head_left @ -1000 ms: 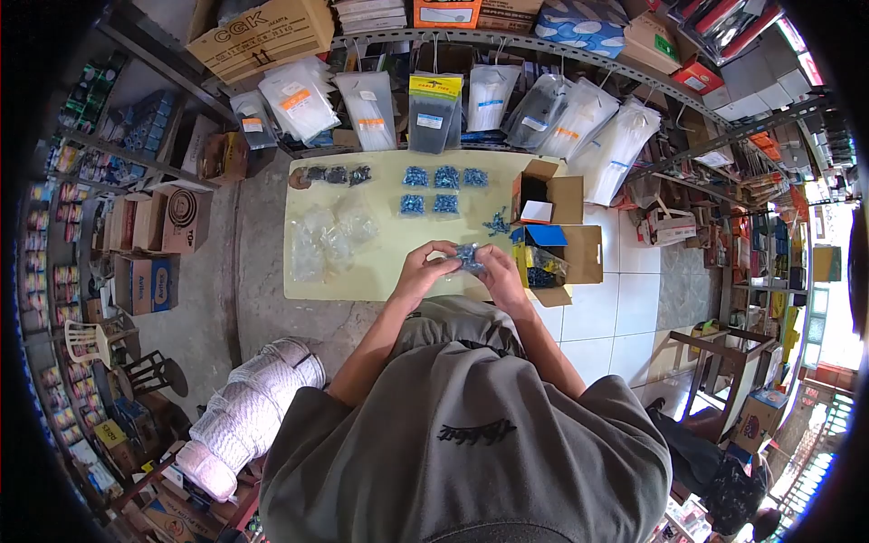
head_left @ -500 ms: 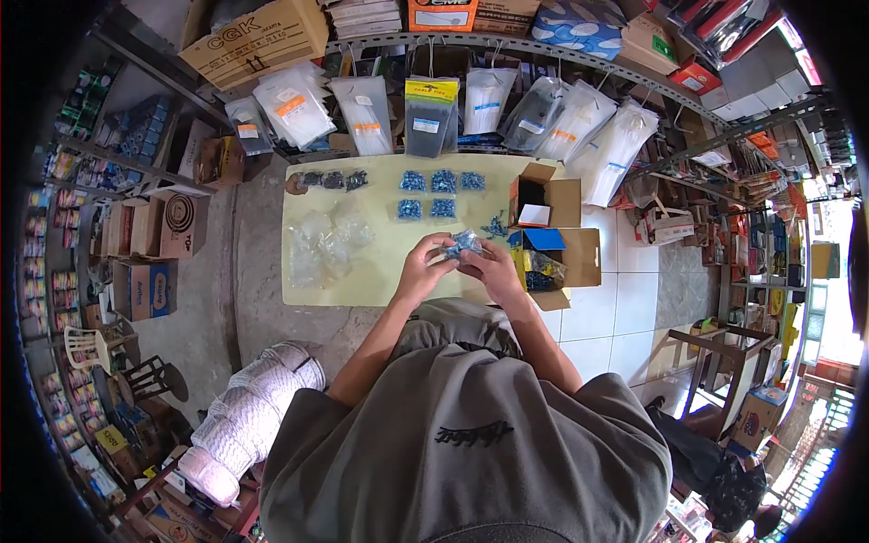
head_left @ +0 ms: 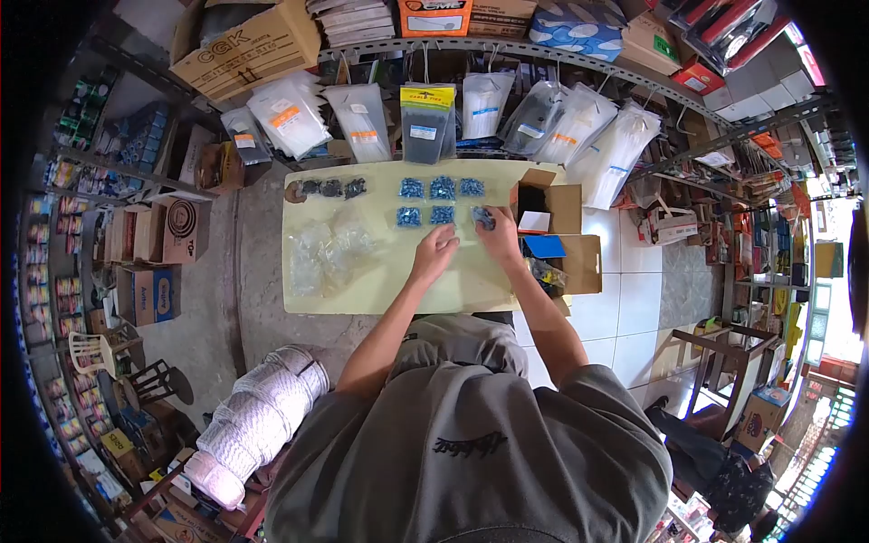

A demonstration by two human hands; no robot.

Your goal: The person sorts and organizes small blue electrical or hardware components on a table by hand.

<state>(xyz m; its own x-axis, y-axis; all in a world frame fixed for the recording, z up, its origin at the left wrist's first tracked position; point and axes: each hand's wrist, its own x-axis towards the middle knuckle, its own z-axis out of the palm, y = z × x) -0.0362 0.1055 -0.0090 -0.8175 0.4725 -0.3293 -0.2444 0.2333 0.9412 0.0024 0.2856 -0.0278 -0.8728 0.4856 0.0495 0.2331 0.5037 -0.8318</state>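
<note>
My right hand (head_left: 500, 240) has its fingers closed on a small clear bag of blue pieces (head_left: 482, 217), at the right end of the near row of bags on the pale yellow table. What the blue pieces are is too small to tell. My left hand (head_left: 436, 256) hovers over the table with its fingers apart and nothing in them, just below another bag of blue pieces (head_left: 442, 215). Beyond them lies a far row of similar bags (head_left: 442, 187). My right hand covers part of the bag it holds.
Clear plastic bags (head_left: 321, 249) lie at the table's left, below several bags of dark pieces (head_left: 331, 187). Two open cardboard boxes (head_left: 563, 208) stand along the right edge. Packs of cable ties (head_left: 427, 127) hang from the rack behind. A large rope roll (head_left: 258, 421) stands at lower left.
My right hand has carried the bag of blue pieces forward to the near row. My left hand has let go of it and moved slightly left.
</note>
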